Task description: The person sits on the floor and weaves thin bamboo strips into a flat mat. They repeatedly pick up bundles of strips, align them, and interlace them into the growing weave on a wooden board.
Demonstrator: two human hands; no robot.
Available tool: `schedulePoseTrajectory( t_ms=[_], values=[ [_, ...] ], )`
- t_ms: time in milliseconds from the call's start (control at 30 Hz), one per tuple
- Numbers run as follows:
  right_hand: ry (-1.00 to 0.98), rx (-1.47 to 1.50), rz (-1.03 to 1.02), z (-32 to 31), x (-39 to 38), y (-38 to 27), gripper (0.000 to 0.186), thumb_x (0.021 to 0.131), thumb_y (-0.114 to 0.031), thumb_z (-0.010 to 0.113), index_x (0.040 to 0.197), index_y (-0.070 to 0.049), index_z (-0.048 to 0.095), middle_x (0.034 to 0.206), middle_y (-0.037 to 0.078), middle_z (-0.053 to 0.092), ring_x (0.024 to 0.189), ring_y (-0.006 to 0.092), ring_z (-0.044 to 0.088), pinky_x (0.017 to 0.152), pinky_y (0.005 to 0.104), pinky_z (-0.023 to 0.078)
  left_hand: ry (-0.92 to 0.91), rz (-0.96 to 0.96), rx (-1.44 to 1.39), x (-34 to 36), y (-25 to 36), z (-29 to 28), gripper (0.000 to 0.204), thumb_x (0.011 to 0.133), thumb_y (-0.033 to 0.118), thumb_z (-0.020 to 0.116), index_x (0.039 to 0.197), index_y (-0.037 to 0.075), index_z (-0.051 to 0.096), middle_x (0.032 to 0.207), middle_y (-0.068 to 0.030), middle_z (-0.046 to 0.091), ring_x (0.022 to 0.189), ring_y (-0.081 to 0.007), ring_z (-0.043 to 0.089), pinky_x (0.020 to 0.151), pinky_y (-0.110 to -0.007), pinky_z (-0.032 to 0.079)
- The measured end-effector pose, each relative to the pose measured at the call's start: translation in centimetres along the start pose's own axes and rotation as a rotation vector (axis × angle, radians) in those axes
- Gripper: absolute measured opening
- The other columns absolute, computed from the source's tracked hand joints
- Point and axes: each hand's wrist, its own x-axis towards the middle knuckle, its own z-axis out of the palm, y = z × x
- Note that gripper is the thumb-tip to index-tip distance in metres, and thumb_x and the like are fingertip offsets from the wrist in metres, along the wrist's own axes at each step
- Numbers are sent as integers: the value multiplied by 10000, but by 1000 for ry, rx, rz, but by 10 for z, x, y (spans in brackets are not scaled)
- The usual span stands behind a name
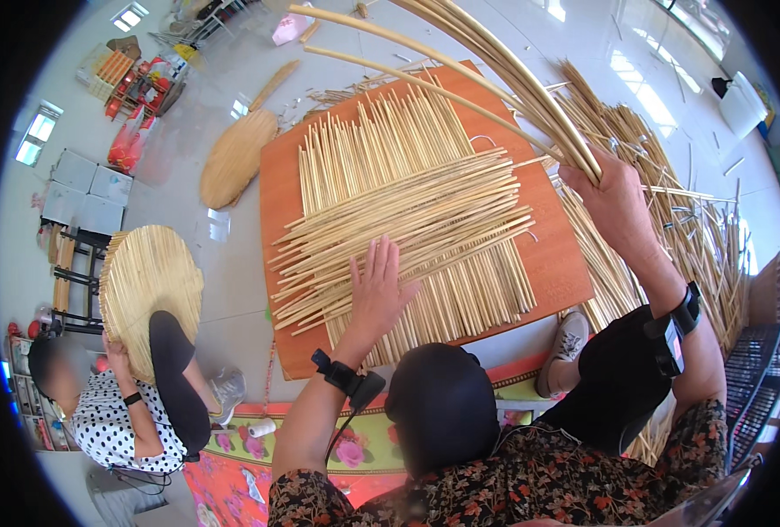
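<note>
On an orange board (566, 281) lies a layer of straw-coloured stalks (372, 140) running front to back, crossed by a looser layer of stalks (434, 193) lying sideways over it. My left hand (379, 290) rests with fingers spread on the crosswise stalks, near their middle. Above the board's right side, my right hand (605, 184) grips several long, thick stalks (522, 79), which rise and curve toward the upper left.
At left, another person (131, 422) holds a round woven panel (148, 272). An oval panel (232, 158) lies behind the board. Heaped stalks (689, 228) fill the right, beside a dark plastic crate (754, 378). A floral mat (311, 448) runs beneath me. Boxes (87, 193) stand at far left.
</note>
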Motion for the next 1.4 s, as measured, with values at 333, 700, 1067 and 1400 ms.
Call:
schedulePoseTrajectory(
  t_ms=[333, 700, 1067, 1400],
  values=[
    [9, -6, -31, 3, 1, 4, 292, 951, -233, 730, 1138, -14, 687, 807, 196, 663, 740, 355, 647, 717, 432, 516, 10, 7, 21, -19, -10, 4, 853, 975, 531, 599, 1578, -11, 334, 1673, -198, 288, 1568, -367, 222, 1240, -643, 111],
    [29, -53, -17, 6, -1, 13, 301, 989, -304, 692, 1049, -10, 696, 683, 74, 586, 627, 156, 562, 636, 365, 480, 36, 30, -4, -38, 1, 7, 820, 975, 519, 605, 1577, 22, 357, 1659, -185, 323, 1556, -375, 251, 1223, -656, 150],
    [-6, -99, 27, 9, 2, 13, 348, 979, -347, 707, 1012, -1, 698, 668, 79, 595, 625, 158, 577, 639, 366, 496, 259, 135, -54, -43, -2, -3, 356, 882, 214, 728, 1212, 88, 680, 1263, -79, 625, 1254, -295, 546, 1113, -503, 381],
    [-41, -111, 4, 13, 2, 17, 340, 992, -348, 700, 1146, -48, 734, 671, 109, 624, 621, 197, 585, 661, 394, 510, 241, 41, 52, -38, 2, 0, 563, 957, 313, 673, 1448, 70, 546, 1518, -120, 506, 1443, -331, 427, 1198, -567, 278]
  ],
)
